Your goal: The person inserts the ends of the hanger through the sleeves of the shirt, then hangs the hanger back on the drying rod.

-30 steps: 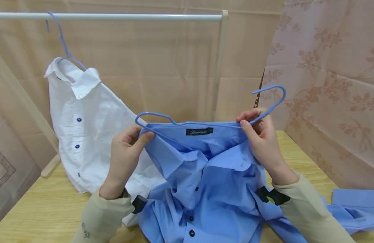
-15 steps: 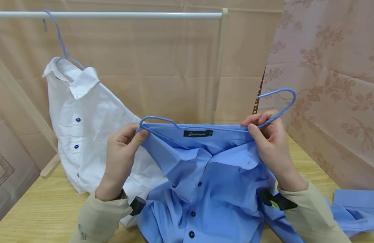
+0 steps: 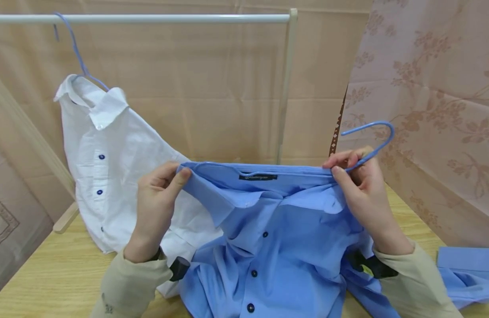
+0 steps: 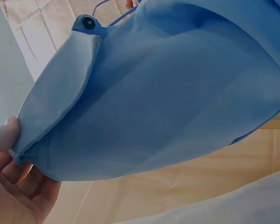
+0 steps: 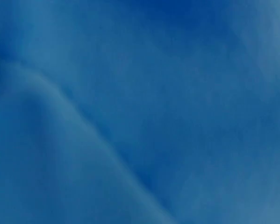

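A blue button-up shirt [image 3: 300, 247] is stretched between my hands by its collar, label side facing me. My left hand [image 3: 155, 212] pinches one collar end between thumb and fingers; the left wrist view shows this grip on the collar [image 4: 55, 93] from below. At the other collar end, my right hand [image 3: 367, 196] pinches the fabric together with a blue clothes hanger [image 3: 390, 132]. The hook sticks out to the right past that hand. The hanger's other end lies along the inside of the collar, crossing the label. Only blurred blue cloth [image 5: 177, 116] fills the right wrist view.
To the left, a white shirt [image 3: 121, 172] hangs tilted on a blue hanger [image 3: 75, 46] from a white rail [image 3: 169, 18] on a wooden stand. Its lower part reaches the wooden table [image 3: 69, 269]. Folded blue cloth [image 3: 467, 259] lies at the right edge.
My right hand has moved right and slightly down with the hanger and collar, pulling the collar straighter. The hanger's left end, above the collar edge before, has slipped down inside the collar.
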Demonstrator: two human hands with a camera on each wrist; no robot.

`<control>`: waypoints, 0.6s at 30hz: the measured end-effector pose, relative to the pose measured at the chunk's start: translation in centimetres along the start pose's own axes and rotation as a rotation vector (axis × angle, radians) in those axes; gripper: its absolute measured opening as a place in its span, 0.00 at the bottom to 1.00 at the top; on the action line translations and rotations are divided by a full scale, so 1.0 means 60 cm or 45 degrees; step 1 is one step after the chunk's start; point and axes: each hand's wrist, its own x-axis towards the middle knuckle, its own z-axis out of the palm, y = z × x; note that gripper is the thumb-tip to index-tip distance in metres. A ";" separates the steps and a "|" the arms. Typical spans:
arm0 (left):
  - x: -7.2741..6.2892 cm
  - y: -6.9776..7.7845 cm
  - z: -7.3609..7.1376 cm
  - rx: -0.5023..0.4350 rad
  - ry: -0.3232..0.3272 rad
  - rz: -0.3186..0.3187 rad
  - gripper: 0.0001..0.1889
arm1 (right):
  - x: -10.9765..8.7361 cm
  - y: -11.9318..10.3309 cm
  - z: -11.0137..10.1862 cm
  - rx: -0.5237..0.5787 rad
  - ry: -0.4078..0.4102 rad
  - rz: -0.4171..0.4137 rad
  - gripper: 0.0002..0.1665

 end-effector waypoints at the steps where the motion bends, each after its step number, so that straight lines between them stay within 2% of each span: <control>1: 0.000 0.000 0.001 0.012 -0.005 0.003 0.06 | 0.000 0.000 -0.001 -0.006 -0.006 -0.006 0.15; 7: -0.002 -0.004 0.005 0.099 -0.002 0.032 0.04 | 0.001 0.002 0.001 -0.043 -0.049 -0.064 0.13; 10: -0.002 -0.010 0.010 0.126 -0.026 0.034 0.04 | 0.003 -0.003 0.002 -0.247 -0.061 -0.058 0.10; 14: -0.002 -0.022 0.021 0.198 -0.072 0.056 0.05 | 0.009 -0.010 0.005 -0.590 -0.089 -0.062 0.09; 18: 0.000 -0.029 0.035 0.298 -0.120 0.131 0.06 | 0.019 -0.013 0.008 -0.736 -0.118 -0.173 0.10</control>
